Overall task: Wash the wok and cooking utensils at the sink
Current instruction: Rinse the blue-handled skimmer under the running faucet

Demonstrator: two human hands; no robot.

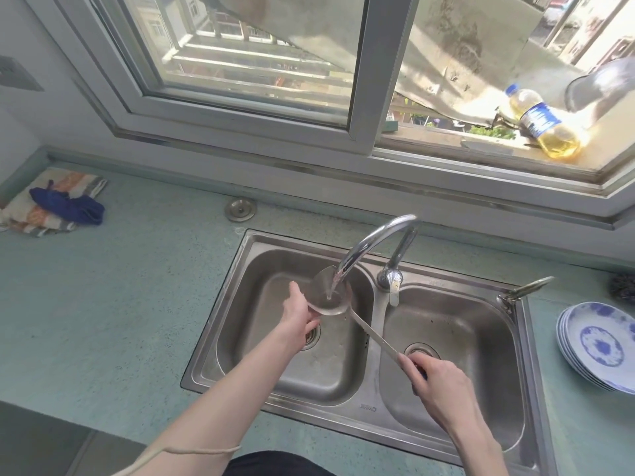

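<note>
The sink (220,341) has two steel basins; the left basin (261,365) holds only a drain and a wet floor, the right basin (481,372) likewise shows just its drain; no wok shows in either. Over the left basin a ladle (331,295) sits under the tap (374,242), and water runs from the spout into its bowl; the long handle slants across the divider toward the right basin. The left hand (299,312) cups the ladle's bowl from the near side, fingers curled round its rim; the right hand (434,379) grips the end of the handle, fingers wrapped tight about it, above the right drain.

On the counter (120,304) to the right, a stack of blue-patterned plates (601,345) lies near the sink's edge, its own rim running out of view; a dark scrubber (623,286) sits behind it. Far left, cloths (55,204) lie folded against the wall, well apart from the sink, with a wide stretch of bare counter between. A steel cap (240,209) sits behind the left basin. On the open window's sill a bottle (543,125) of yellow oil lies tilted.
</note>
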